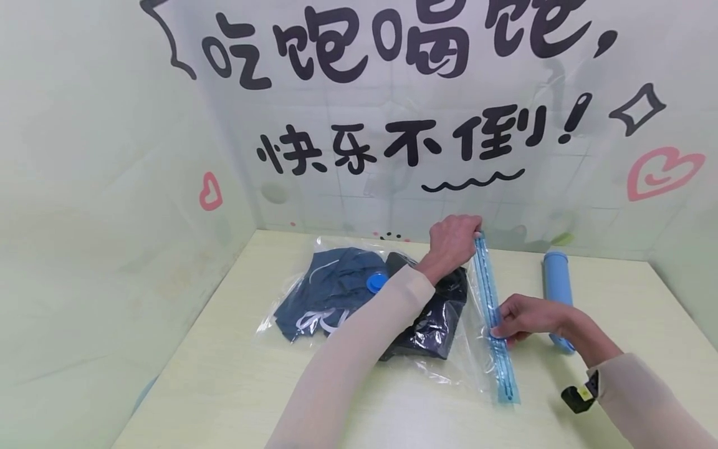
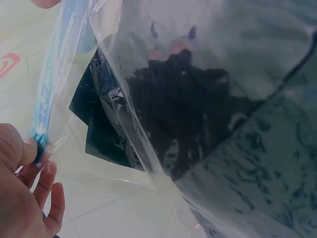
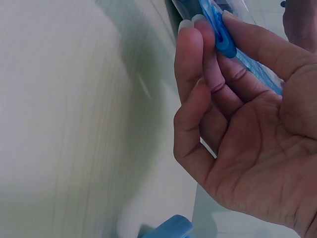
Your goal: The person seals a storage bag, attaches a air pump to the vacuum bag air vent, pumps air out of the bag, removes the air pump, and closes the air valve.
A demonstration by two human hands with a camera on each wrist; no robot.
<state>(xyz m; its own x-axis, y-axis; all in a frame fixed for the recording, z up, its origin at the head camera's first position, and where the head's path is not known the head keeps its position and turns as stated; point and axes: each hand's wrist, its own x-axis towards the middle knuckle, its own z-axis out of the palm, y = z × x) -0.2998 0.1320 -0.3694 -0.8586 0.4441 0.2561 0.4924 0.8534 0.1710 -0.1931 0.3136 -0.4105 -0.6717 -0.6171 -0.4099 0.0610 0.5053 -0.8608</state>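
A clear vacuum storage bag (image 1: pixel 473 374) lies on the table with dark blue clothing (image 1: pixel 342 280) and black clothing (image 1: pixel 434 333) inside. Its round blue valve (image 1: pixel 377 282) sits over the clothes. Along the right side runs a light blue zip strip (image 1: pixel 487 274). My left hand (image 1: pixel 455 240) pinches the strip's far end between thumb and fingers, also seen in the left wrist view. Lower down the strip, my right hand (image 1: pixel 524 318) pinches a blue zip slider (image 3: pixel 226 43) between thumb and fingertips. The left sleeve hides part of the bag.
To the right of the bag, a blue cylinder (image 1: pixel 558 280) lies on the pale wooden table (image 1: pixel 224 380), partly behind my right wrist. A printed sheet (image 1: pixel 348 206) with large black characters hangs at the table's back edge. Pale walls stand on both sides.
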